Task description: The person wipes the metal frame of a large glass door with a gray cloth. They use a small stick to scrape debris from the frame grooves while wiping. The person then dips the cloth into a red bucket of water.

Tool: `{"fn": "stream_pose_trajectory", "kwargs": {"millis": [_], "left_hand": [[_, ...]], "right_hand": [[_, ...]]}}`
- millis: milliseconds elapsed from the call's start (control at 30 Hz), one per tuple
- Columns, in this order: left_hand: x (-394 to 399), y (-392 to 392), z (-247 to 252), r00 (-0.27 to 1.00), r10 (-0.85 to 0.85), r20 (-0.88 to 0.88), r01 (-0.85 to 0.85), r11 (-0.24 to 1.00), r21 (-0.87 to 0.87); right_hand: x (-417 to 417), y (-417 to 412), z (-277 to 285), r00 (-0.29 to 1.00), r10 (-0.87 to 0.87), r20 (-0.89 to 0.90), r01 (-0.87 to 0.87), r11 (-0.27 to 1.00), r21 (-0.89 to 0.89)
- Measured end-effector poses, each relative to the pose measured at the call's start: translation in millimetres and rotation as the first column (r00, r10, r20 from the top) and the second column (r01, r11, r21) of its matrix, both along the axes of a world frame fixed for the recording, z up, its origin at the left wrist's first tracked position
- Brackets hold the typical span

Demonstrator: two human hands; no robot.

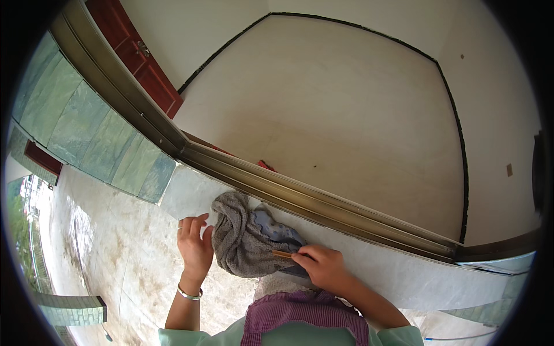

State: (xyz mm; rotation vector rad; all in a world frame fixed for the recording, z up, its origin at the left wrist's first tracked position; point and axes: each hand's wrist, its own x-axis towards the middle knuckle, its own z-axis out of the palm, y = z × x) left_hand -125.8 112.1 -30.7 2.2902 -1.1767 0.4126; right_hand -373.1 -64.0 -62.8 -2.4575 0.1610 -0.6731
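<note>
A bunched grey terry towel (236, 246) lies on the pale stone window sill (372, 264). Beside it, partly under its folds, is a blue patterned cloth (275, 227). My right hand (322, 264) grips a thin tan stick (282, 254), perhaps wooden, whose tip overlaps the towel; the rest of it is hidden by my fingers. Just left of the towel, my left hand (194, 240) is raised with fingers apart and nothing in it. Beyond the cloths runs the metal sliding-window track (320, 199).
Past the track lies a room with a pale floor (329, 99) and a red door (134, 56). Something small and red (266, 165) rests on that floor near the frame. Green stone tiles (91, 129) face the wall at left. A dark object (537, 173) shows at far right.
</note>
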Motion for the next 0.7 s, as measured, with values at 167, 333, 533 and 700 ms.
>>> {"fn": "stream_pose_trajectory", "kwargs": {"millis": [167, 333, 533, 700], "left_hand": [[-45.9, -32.2, -7.5, 0.994, -0.11, 0.028, 0.104, 0.982, 0.16], [-70.3, -47.4, -14.5, 0.999, -0.004, -0.035, 0.01, 0.987, 0.159], [-72.3, -58.2, -22.7, 0.989, 0.078, 0.124, -0.099, 0.981, 0.166], [-3.7, -50.8, -31.5, 0.979, 0.173, 0.105, -0.195, 0.943, 0.27]], "right_hand": [[-27.1, -4.9, -2.1, 0.988, -0.141, 0.065, 0.128, 0.977, 0.172], [-44.3, 1.2, -10.2, 0.965, -0.196, 0.176, 0.154, 0.962, 0.226], [-73.6, 2.0, -11.8, 0.939, -0.275, 0.206, 0.215, 0.938, 0.273], [-81.1, 3.7, -16.5, 0.946, -0.254, 0.202, 0.181, 0.93, 0.32]]}}
